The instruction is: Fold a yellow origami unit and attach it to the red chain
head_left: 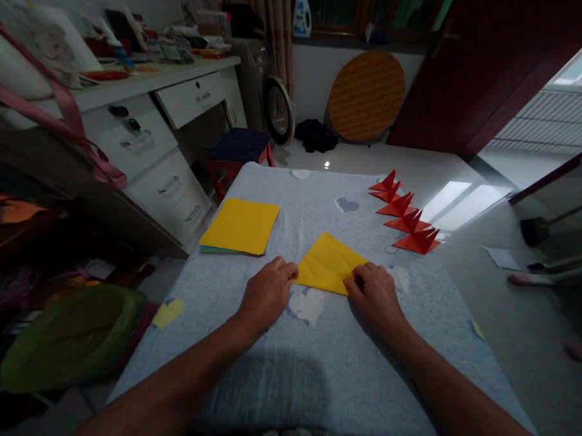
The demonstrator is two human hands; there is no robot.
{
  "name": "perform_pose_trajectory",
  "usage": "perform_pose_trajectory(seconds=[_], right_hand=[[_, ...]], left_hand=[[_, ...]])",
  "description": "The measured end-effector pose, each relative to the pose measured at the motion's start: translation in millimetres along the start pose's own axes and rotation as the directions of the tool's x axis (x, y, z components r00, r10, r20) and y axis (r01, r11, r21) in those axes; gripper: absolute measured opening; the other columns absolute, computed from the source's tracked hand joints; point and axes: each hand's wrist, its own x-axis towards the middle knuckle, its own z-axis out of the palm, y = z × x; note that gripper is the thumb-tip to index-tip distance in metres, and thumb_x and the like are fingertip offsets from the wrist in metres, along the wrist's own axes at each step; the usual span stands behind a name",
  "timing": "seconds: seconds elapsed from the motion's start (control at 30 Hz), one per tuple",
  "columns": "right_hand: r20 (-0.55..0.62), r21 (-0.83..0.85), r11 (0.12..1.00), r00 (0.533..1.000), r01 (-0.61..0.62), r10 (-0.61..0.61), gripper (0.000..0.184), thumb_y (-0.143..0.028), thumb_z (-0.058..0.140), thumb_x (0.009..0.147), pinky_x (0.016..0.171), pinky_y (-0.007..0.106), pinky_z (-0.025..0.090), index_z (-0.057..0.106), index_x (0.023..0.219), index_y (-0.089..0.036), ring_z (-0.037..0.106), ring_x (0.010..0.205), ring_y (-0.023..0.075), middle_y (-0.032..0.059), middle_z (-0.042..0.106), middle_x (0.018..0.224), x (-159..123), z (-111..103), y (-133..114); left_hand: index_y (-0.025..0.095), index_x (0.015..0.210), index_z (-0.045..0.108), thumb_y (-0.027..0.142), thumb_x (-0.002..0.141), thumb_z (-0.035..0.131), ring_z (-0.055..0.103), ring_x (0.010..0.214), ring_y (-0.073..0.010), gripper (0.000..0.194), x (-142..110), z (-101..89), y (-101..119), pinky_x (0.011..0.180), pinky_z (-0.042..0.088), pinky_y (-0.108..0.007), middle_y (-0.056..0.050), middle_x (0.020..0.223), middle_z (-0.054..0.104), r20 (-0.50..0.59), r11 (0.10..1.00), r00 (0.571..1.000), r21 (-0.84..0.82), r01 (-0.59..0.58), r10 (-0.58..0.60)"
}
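Note:
A yellow sheet of origami paper (327,258), folded to a triangle with creases across it, lies on the cloth-covered table (278,373). My left hand (270,289) pinches its left corner, fingers closed. At the near right edge, my right hand (375,291) has its fingers closed on the same paper; the right corner is partly hidden behind them. Beyond my left hand rests a stack of square paper (243,225), yellow on top with blue-green edges beneath. Several red folded paper pieces (409,222) stand in a row along the table's right side.
A stool (242,145) stands past the table's far left edge. White drawers (148,147) line the left, with a green-lined bin (74,337) below. Behind are a washing machine with its door (277,110) ajar and a round wooden board (367,96) against the wall.

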Motion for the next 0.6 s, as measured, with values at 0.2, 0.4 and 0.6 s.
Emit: perform_pose_trajectory(seconds=[0.2, 0.4, 0.6], right_hand=[[0.001, -0.008, 1.0, 1.0, 0.002, -0.002, 0.018, -0.026, 0.054, 0.087, 0.07, 0.034, 0.032, 0.059, 0.071, -0.019, 0.05, 0.073, 0.0208, 0.0057, 0.059, 0.075, 0.0, 0.8, 1.0], [0.006, -0.021, 1.0, 1.0, 0.009, -0.008, 0.019, -0.027, 0.054, 0.087, 0.07, 0.034, 0.032, 0.059, 0.071, -0.019, 0.05, 0.072, 0.0208, 0.0061, 0.06, 0.076, 0.2, -0.3, 1.3], [0.027, -0.002, 1.0, 1.0, 0.006, -0.006, 0.019, -0.027, 0.054, 0.088, 0.07, 0.034, 0.032, 0.059, 0.071, -0.019, 0.05, 0.072, 0.0209, 0.0063, 0.06, 0.076, 0.6, -1.8, 0.9]], left_hand=[[0.021, 0.091, 0.059, 0.011, 0.092, 0.044, 0.059, 0.089, -0.0183, 0.018, -1.1, -0.5, -3.4, 0.081, 0.044, -0.029, -0.003, 0.092, 0.06, -0.012, 0.997, 1.0, -0.081, 0.001, -0.002], [0.021, 0.096, 0.057, 0.006, 0.089, 0.043, 0.059, 0.09, -0.0185, 0.022, 0.5, 0.5, -5.6, 0.082, 0.044, -0.03, -0.003, 0.097, 0.061, -0.026, 0.997, 1.0, -0.081, 0.012, -0.014], [0.022, 0.095, 0.056, 0.006, 0.089, 0.041, 0.059, 0.093, -0.0188, 0.022, -0.5, 2.5, -7.8, 0.085, 0.045, -0.03, -0.004, 0.097, 0.061, -0.026, 0.997, 1.0, -0.072, -0.001, 0.0]])
